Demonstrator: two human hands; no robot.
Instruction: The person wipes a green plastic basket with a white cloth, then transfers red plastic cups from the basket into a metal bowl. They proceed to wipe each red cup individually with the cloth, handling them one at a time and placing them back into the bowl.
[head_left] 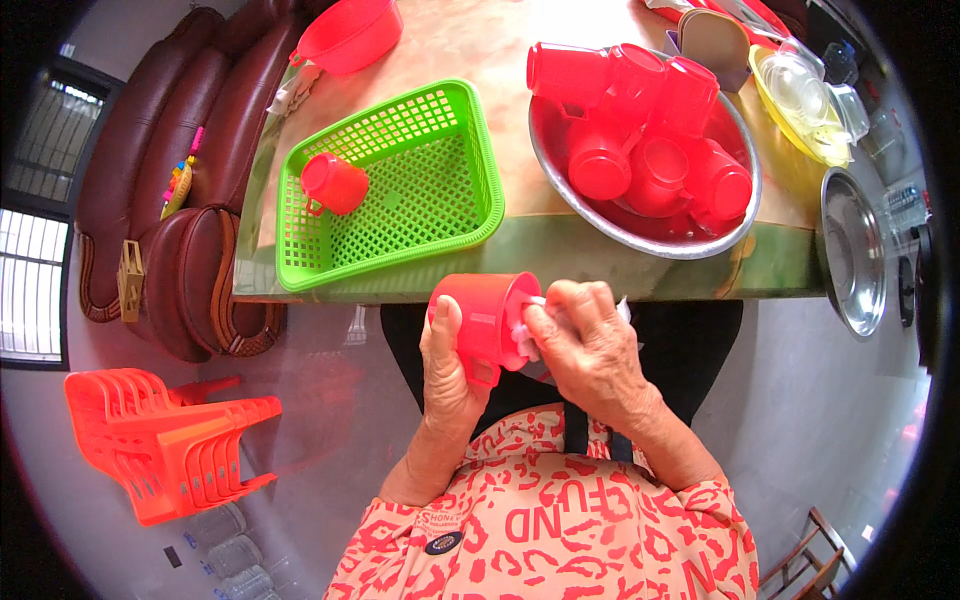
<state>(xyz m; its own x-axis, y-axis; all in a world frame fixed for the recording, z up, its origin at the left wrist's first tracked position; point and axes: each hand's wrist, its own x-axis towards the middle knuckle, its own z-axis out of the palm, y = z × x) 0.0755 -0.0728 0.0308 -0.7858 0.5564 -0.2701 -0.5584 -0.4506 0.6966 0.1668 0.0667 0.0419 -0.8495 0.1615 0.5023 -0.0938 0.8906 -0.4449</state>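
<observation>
A red plastic mug (468, 318) lies tipped on its side in front of me, its mouth turned to the right. My left hand (447, 365) is closed round its base and side, near the handle. With bunched fingers, my right hand (590, 345) pinches a whitish cloth (522, 325) at the mug's mouth, part of it tucked inside. One more red mug (335, 184) sits in the green plastic basket (390, 262) on the table. To the right, several red mugs (640, 100) are heaped in a metal basin (640, 238).
The marble-patterned table (520, 245) has its edge just beyond my hands. A red tub (350, 38) stands far left, and a yellow basket (785, 110) of clear containers far right. A metal bowl (853, 250) is at the right edge. Stacked orange chairs (165, 440) and a brown sofa (160, 130) lie left.
</observation>
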